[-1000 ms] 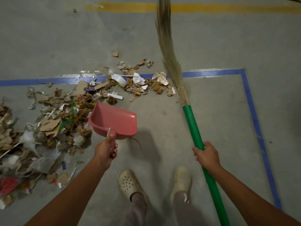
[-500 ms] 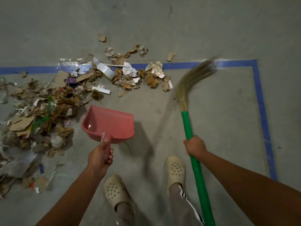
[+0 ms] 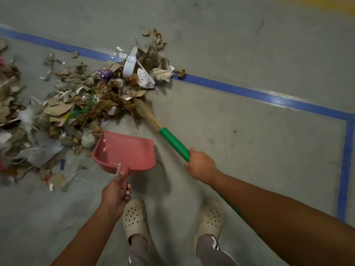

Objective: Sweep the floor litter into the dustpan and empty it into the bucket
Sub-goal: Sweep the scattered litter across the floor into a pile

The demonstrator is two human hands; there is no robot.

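A wide heap of litter (image 3: 80, 104), made of torn cardboard, crumpled paper and plastic scraps, covers the floor at the left and centre. My left hand (image 3: 116, 192) grips the handle of a pink dustpan (image 3: 124, 150), which is empty and sits just near the heap's near edge. My right hand (image 3: 200, 166) holds the green handle of a broom (image 3: 172, 143). The broom's straw bristles (image 3: 144, 110) press into the right side of the heap. No bucket is in view.
Blue floor tape (image 3: 249, 92) runs diagonally behind the heap and turns a corner at the far right. A few scraps (image 3: 180, 72) lie on the tape. My two feet in pale clogs (image 3: 134, 217) stand on grey concrete just below the dustpan.
The broom swung down from the right and left into the heap, pushing the far scraps together toward the pile. The view turned, so the tape now slants. The dustpan stayed near the heap's edge.
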